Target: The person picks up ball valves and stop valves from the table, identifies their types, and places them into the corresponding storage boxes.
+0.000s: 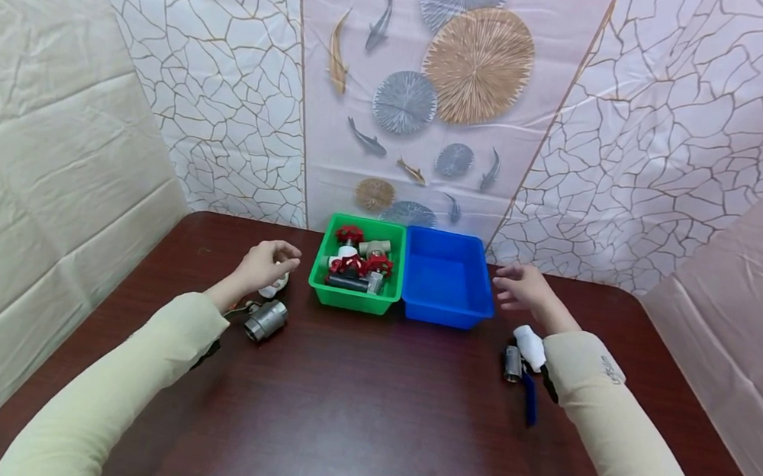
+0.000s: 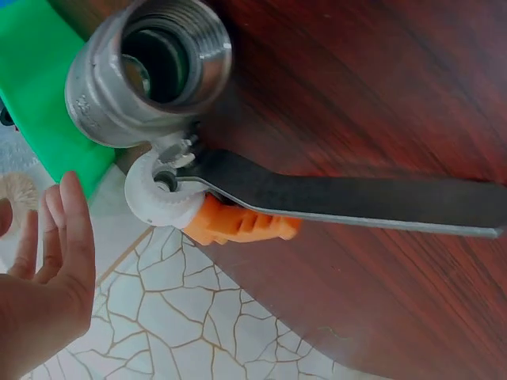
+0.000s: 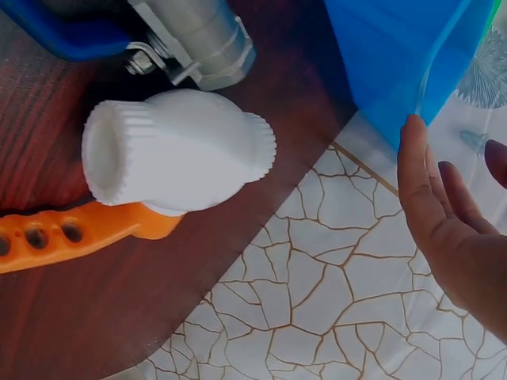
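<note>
My left hand (image 1: 267, 264) hovers left of the green bin (image 1: 354, 302), fingers loosely bent and holding nothing. Below it on the table lie a metal ball valve (image 2: 111, 87) with a long dark lever (image 2: 341, 198) and a white plastic valve (image 2: 162, 194) with an orange handle (image 2: 238, 222). Just right of the blue bin (image 1: 446, 317) is my right hand (image 1: 524, 288), also holding nothing. Near its wrist lie a white plastic valve (image 3: 178, 150) with an orange handle (image 3: 87, 236) and a metal ball valve (image 3: 202, 39) with a blue lever (image 3: 71, 32).
Several valves with red handwheels (image 1: 351, 266) and other pipe fittings (image 1: 375, 247) fill the green bin, which stands against the blue one near the back edge of the dark wooden table (image 1: 350, 419). Patterned cloth (image 1: 230, 85) hangs behind the table.
</note>
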Action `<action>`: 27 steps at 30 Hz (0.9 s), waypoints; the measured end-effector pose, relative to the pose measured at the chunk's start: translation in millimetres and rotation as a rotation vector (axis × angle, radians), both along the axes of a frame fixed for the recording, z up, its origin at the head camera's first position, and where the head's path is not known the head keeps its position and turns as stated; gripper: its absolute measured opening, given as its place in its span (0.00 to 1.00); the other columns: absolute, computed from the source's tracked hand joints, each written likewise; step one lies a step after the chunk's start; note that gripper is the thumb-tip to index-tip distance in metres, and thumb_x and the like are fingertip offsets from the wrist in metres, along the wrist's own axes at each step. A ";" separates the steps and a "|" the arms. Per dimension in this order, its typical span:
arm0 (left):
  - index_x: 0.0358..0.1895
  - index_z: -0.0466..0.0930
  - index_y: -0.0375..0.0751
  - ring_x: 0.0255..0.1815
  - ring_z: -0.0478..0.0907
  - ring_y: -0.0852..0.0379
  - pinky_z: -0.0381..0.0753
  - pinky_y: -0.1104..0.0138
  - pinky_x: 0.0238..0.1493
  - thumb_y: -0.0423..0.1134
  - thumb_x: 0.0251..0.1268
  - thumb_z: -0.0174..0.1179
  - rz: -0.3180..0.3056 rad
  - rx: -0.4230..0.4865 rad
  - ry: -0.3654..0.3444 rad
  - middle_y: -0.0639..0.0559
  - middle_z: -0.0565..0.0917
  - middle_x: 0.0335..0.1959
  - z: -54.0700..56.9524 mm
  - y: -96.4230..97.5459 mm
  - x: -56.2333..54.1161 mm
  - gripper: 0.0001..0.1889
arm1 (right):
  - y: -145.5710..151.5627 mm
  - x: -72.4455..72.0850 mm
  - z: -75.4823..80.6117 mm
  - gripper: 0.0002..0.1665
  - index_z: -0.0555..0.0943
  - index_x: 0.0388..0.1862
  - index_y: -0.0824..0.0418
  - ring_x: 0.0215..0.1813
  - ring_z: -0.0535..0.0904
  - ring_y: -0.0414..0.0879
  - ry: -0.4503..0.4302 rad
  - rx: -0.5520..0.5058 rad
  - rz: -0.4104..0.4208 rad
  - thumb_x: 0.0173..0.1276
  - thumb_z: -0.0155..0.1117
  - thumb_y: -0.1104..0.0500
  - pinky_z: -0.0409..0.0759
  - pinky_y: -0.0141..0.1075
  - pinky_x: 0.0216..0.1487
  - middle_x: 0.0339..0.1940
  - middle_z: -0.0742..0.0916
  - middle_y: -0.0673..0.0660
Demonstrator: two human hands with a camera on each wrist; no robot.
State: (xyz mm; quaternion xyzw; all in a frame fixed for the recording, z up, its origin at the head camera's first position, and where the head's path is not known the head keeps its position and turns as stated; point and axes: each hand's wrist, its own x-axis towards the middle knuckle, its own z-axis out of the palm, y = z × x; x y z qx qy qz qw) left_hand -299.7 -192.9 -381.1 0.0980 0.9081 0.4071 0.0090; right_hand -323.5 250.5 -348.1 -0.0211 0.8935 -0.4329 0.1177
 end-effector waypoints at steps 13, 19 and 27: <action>0.50 0.78 0.35 0.29 0.76 0.54 0.71 0.66 0.28 0.41 0.66 0.57 0.041 -0.165 0.076 0.40 0.83 0.36 -8.9 -16.0 15.1 0.15 | 1.5 5.9 -10.9 0.28 0.58 0.67 0.79 0.29 0.82 0.38 -0.173 -0.199 -0.115 0.74 0.45 0.63 0.84 0.39 0.43 0.34 0.83 0.56; 0.52 0.77 0.36 0.32 0.78 0.53 0.74 0.66 0.30 0.48 0.59 0.63 0.016 -0.225 0.079 0.41 0.83 0.38 -15.2 -23.2 22.8 0.22 | 3.3 4.4 -16.8 0.28 0.57 0.68 0.78 0.29 0.82 0.37 -0.182 -0.236 -0.127 0.74 0.45 0.65 0.84 0.39 0.44 0.33 0.83 0.53; 0.53 0.76 0.35 0.37 0.78 0.47 0.74 0.61 0.35 0.46 0.54 0.67 -0.058 -0.254 0.100 0.39 0.78 0.38 -21.0 -32.0 32.1 0.26 | 12.2 1.1 -25.0 0.29 0.55 0.69 0.77 0.31 0.82 0.37 -0.229 -0.332 -0.119 0.73 0.45 0.67 0.84 0.35 0.43 0.27 0.83 0.46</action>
